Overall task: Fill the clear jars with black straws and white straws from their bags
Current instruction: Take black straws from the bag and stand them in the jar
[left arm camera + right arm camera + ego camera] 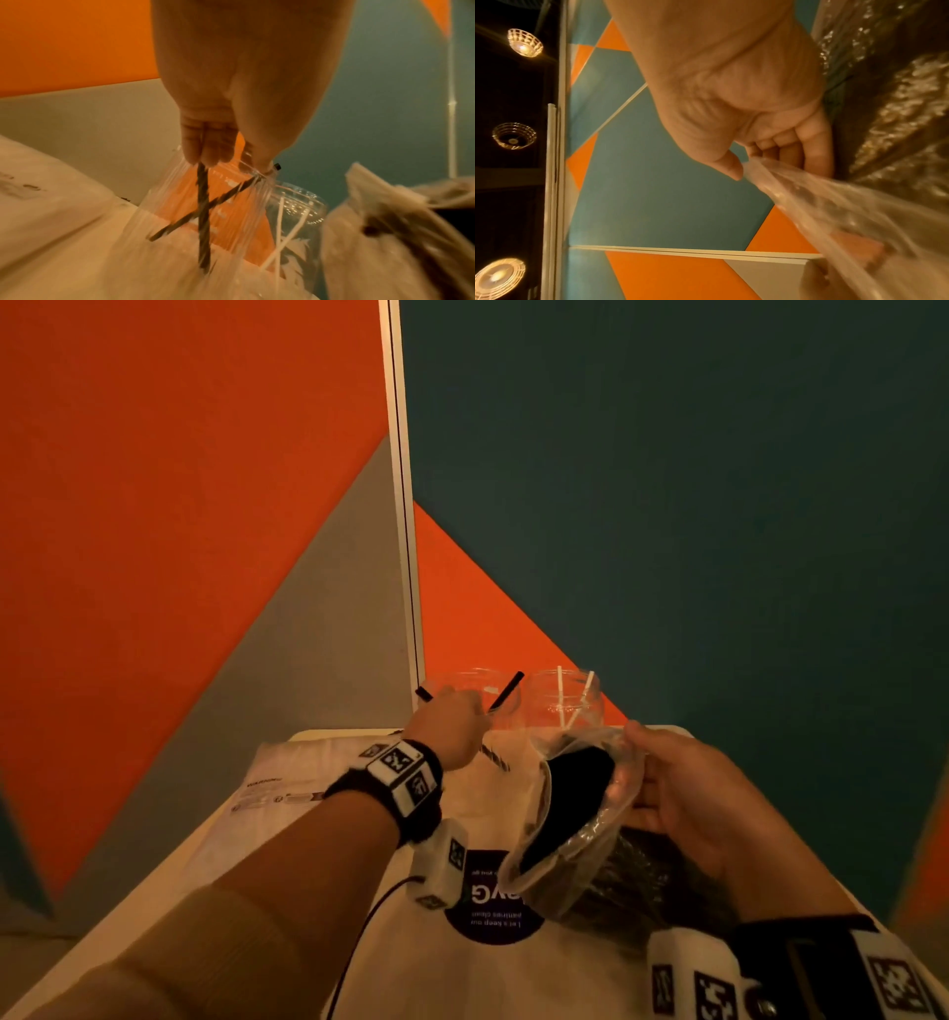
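Head view: the left hand (452, 726) reaches toward 12 o'clock over the mouth of the left clear jar (475, 698), fingers curled narrowly around a black straw (203, 219) that stands nearly upright inside the jar. A second black straw (507, 690) leans across it toward 1 o'clock, its tip above the rim. Just beside this jar, at its 3 o'clock, the right clear jar (565, 698) contains two crossed white straws (575, 701). The right hand (688, 793), at 4 o'clock from the jars, pinches the open rim of the clear bag of black straws (570, 819) between thumb and curled fingers, its mouth tilted toward 11 o'clock. A white plastic bag (287, 773) lies flat on the table (169, 860) at 9 o'clock of the left wrist.
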Tool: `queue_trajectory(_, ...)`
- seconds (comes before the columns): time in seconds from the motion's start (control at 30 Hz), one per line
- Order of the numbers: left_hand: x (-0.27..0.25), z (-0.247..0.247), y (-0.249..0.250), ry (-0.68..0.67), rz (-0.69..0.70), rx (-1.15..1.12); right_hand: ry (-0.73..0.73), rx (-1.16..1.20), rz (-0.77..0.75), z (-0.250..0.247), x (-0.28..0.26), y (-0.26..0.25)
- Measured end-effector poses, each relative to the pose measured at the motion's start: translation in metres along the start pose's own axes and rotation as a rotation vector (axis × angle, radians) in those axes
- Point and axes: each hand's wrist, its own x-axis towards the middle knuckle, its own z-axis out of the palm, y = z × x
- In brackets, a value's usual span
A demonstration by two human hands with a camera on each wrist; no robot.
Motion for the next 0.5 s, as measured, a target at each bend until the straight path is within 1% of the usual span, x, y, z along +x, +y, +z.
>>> queue_trajectory(0.07, -0.021, 0.002, -0.003, 0.067, 0.036, 0.048, -0.036, -0.108, 0.018, -0.001, -0.004, -0.002)
queue_trajectory(0.17, -0.067, -0.004, -0.007, 0.1, 0.085, 0.064, -0.11, -0.25, 0.074, 0.001, -0.013, -0.005)
queue_trajectory(0.27, -0.117, -0.011, -0.011, 0.162, 0.047, 0.096, -0.163, -0.379, 0.128, 0.008, -0.024, -0.005)
queue_trajectory(0.37, -0.162, -0.022, -0.014, 0.258, 0.02, 0.13, -0.15, -0.43, 0.166, 0.01, -0.031, -0.003)
queue_trajectory(0.43, -0.186, -0.032, -0.014, 0.26, 0.01, 0.139, -0.149, -0.443, 0.19, 0.01, -0.038, 0.001)
queue_trajectory(0.5, -0.205, -0.038, -0.014, 0.216, 0.002, 0.137, -0.155, -0.444, 0.216, 0.009, -0.048, 0.005)
